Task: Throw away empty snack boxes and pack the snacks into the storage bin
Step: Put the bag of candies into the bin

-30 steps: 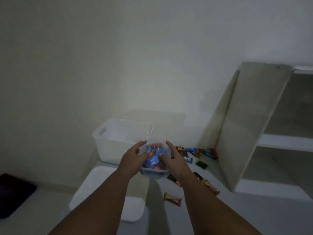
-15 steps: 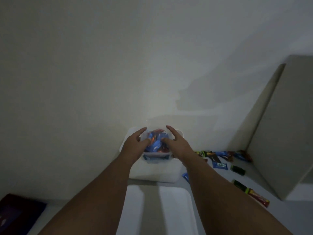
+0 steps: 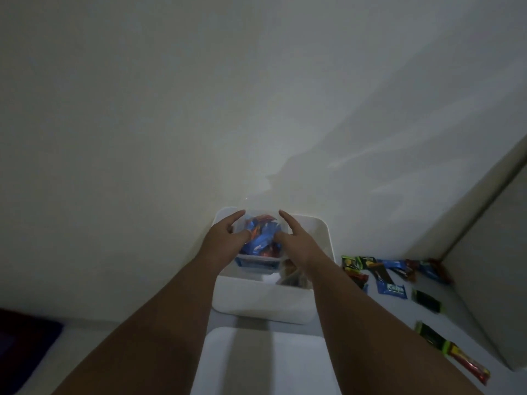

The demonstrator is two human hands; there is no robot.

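Note:
A small clear container (image 3: 258, 262) full of blue and red snack packets (image 3: 261, 236) is held between both hands. My left hand (image 3: 224, 240) grips its left side and my right hand (image 3: 295, 243) its right side, index fingers stretched forward. The container hangs over the open white storage bin (image 3: 265, 305), low inside its left half against the wall. Dark wrapped snacks lie in the bin's right part, partly hidden by my right forearm.
Loose snack bars (image 3: 392, 276) lie scattered on the floor right of the bin, another bar (image 3: 453, 354) nearer me. A white lid (image 3: 256, 363) lies flat in front of the bin. A pale shelf panel (image 3: 490, 275) stands at right, a dark mat (image 3: 20, 340) at left.
Both hands carried the clear container forward from in front of the bin to over and into it. The view shifted left and closer, so the shelf slid toward the right edge.

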